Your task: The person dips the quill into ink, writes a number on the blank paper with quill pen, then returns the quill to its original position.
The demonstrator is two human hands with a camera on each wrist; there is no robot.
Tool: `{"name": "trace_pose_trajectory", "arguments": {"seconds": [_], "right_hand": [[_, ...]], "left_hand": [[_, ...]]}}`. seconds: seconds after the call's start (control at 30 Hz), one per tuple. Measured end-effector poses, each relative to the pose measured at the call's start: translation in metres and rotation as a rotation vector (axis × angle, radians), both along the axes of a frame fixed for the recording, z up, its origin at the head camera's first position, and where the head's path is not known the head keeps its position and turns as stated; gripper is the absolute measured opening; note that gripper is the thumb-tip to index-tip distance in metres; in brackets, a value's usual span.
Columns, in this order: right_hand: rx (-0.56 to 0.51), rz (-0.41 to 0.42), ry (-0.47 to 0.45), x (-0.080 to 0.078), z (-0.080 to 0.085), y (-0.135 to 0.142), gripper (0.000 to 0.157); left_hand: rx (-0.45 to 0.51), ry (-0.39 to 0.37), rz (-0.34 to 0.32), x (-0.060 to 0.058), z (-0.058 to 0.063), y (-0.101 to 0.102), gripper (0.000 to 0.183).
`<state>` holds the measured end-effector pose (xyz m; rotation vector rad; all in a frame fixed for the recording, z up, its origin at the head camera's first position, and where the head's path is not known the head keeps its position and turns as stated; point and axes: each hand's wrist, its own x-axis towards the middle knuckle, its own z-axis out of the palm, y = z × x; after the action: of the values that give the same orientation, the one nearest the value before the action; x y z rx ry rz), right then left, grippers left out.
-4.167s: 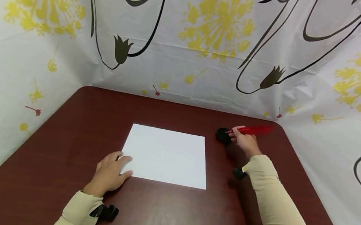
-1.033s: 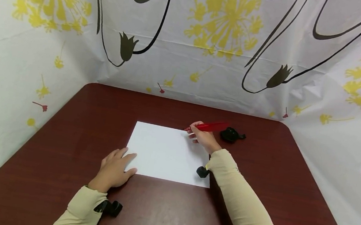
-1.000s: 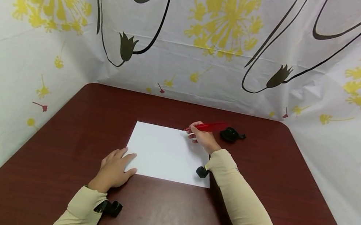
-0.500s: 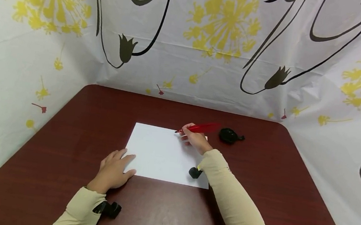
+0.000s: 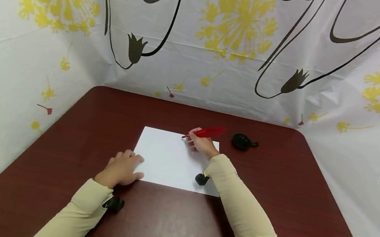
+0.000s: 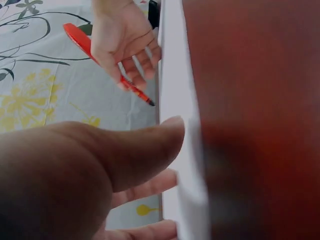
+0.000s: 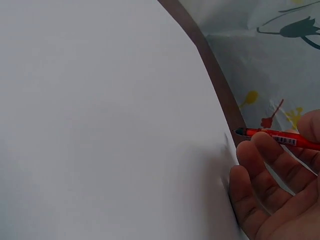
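Observation:
A white sheet of paper (image 5: 168,162) lies on the table. My left hand (image 5: 120,168) rests at its left edge, fingers spread and thumb near the lower left corner. Above the sheet's far edge, my right hand (image 5: 203,146) pinches a red feather quill pen (image 5: 211,131) between thumb and fingers. Its dark tip points left, and the left wrist view shows a narrow gap between the pen (image 6: 80,40) and the paper. In the right wrist view a barcode label shows on the pen's barrel (image 7: 285,140). To the right sits a small black pot (image 5: 242,141) with a short handle or spout.
The dark red-brown table (image 5: 290,191) has rounded far corners. White sheeting (image 5: 167,69) printed with yellow flowers and dark stems stands behind it and on both sides. A black wrist camera (image 5: 201,179) hangs from the right sleeve over the paper.
My right hand has carried the quill pen from the black pot leftward over the paper's far edge, shifting slightly left in the last second. My left hand stays at the sheet's left edge.

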<state>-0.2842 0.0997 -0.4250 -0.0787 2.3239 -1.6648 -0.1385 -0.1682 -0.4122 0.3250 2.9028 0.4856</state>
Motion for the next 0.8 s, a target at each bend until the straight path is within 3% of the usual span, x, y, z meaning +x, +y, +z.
{"name": "trace_pose_trajectory", "arguments": {"seconds": [0.2,0.4,0.8], "right_hand": [[0.021,-0.003,-0.007,-0.001,0.0,-0.005,0.016],[0.035,-0.002,-0.003,-0.001,0.003,-0.007,0.017],[0.036,0.004,-0.002,-0.006,0.007,-0.018,0.016]], "left_hand": [[-0.032,-0.011,-0.055,-0.034,0.009,-0.004,0.054],[-0.038,-0.075,-0.139,-0.066,0.007,-0.004,0.077],[-0.064,-0.096,-0.295,-0.093,0.009,0.005,0.092]]}}
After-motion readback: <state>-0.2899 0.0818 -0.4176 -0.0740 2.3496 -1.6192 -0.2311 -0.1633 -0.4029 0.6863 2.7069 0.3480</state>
